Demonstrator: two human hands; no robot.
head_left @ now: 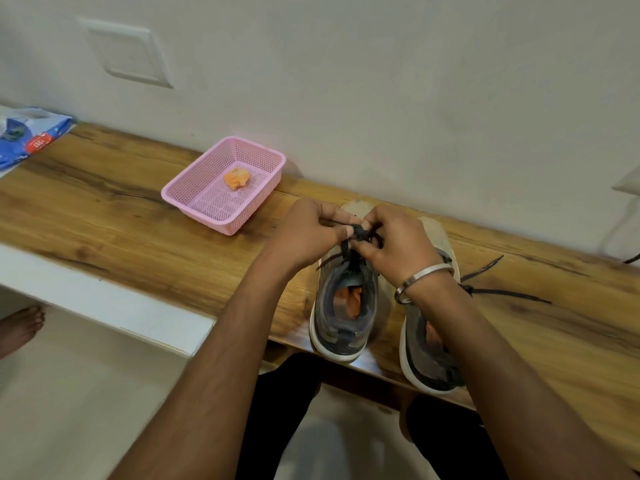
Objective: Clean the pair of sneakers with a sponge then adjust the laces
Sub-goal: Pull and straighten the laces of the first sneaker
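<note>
Head cam: both hands, left & right, pinch dark laces over left grey sneaker, white sole, on wood bench; orange sponge in pink basket.

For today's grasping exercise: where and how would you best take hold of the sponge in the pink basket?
Pinch the sponge across its sides, coming straight down from above. It lies alone on the floor of the basket, whose raised mesh walls block any sideways approach, and the open top leaves it clear.
</note>
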